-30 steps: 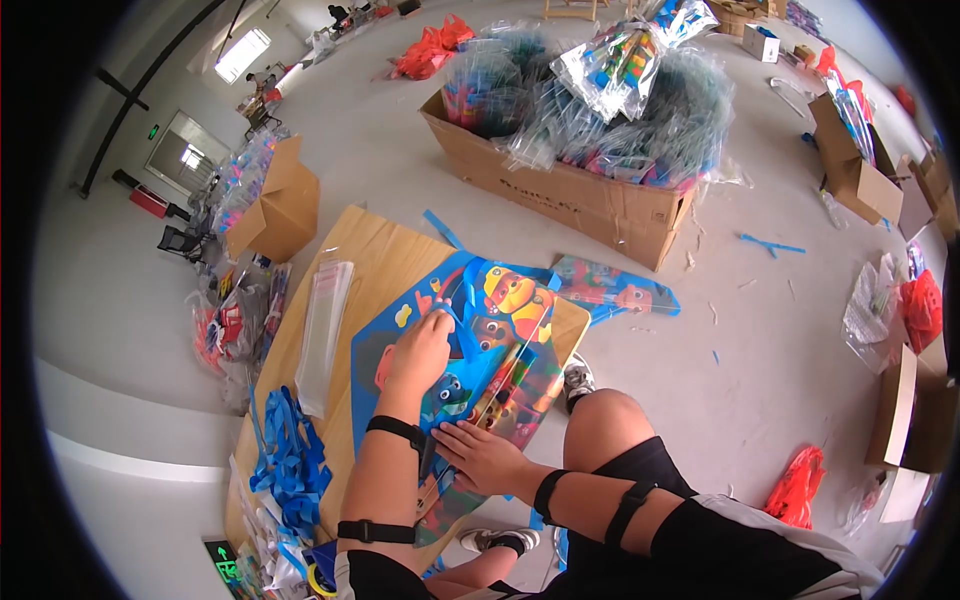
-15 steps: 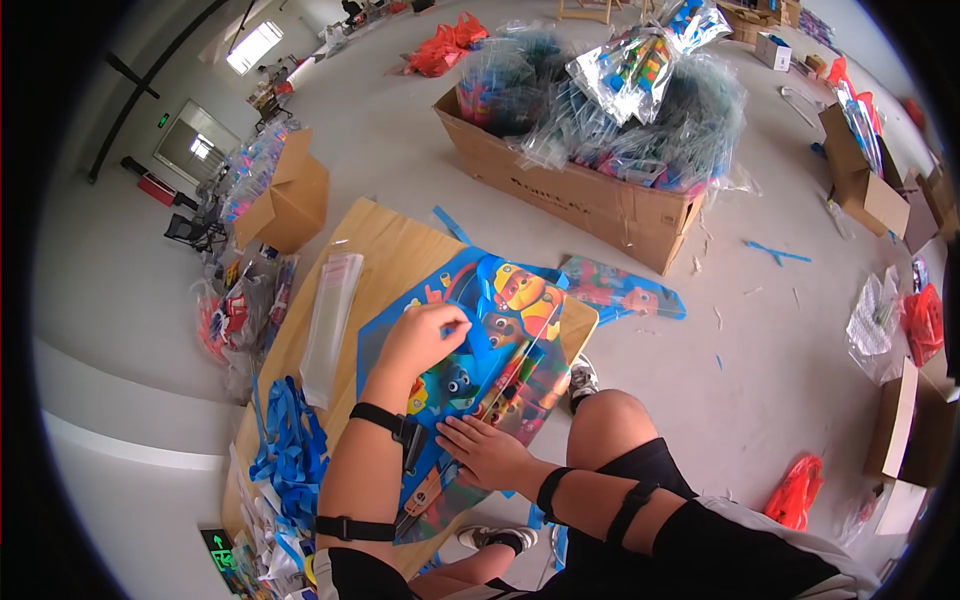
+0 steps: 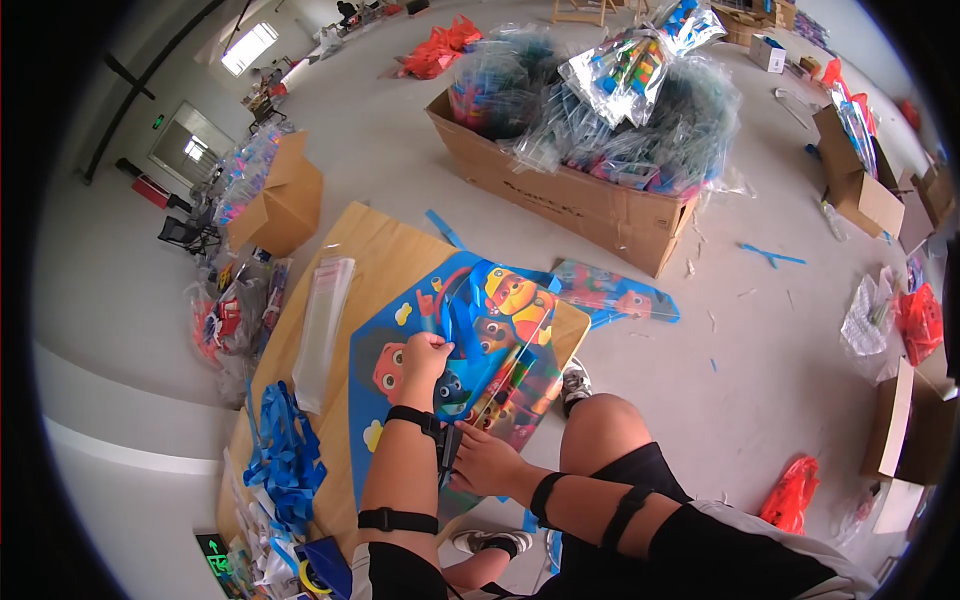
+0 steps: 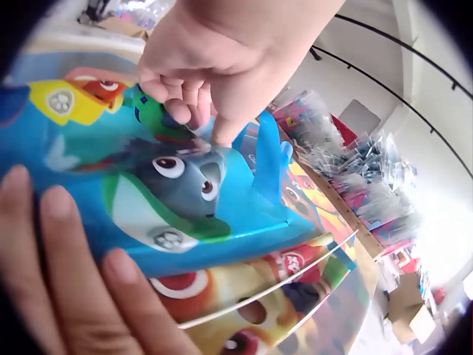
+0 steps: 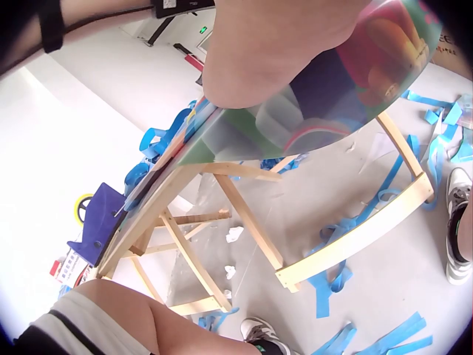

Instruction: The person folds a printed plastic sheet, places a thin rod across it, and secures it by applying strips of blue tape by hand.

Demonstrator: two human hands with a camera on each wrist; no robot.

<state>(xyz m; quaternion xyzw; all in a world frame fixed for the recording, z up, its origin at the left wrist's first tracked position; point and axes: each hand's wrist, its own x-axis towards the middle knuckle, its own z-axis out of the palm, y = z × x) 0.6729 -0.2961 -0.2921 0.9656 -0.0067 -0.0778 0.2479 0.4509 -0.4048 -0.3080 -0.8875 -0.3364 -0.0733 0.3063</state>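
A blue bag printed with cartoon puppies (image 3: 400, 310) lies flat on the wooden table, glossy and partly see-through in the left wrist view. My left hand (image 3: 425, 358) pinches at its surface, the thumb and curled fingers (image 4: 177, 111) close together beside a grey puppy's face (image 4: 194, 183). A blue strap (image 3: 462, 325) loops just past those fingertips. Nearer my body, my right hand (image 3: 487, 462) rests on the bag with straight, spread fingers (image 4: 70, 244). In the right wrist view, the heel of that hand (image 5: 273, 52) lies over the print at the table's edge.
Clear flat sleeves (image 3: 325, 330) and a heap of blue straps (image 3: 285, 450) lie on the wooden table (image 3: 375, 240). Another printed bag (image 3: 620, 290) overhangs the far edge. Beyond stands a large carton (image 3: 560, 205) full of wrapped goods. Blue strips (image 5: 336, 255) litter the floor.
My left hand lifted off the bag by the strap, fingers curled, then came back down onto it nearer my body. My right hand has stayed almost in place on the bag.
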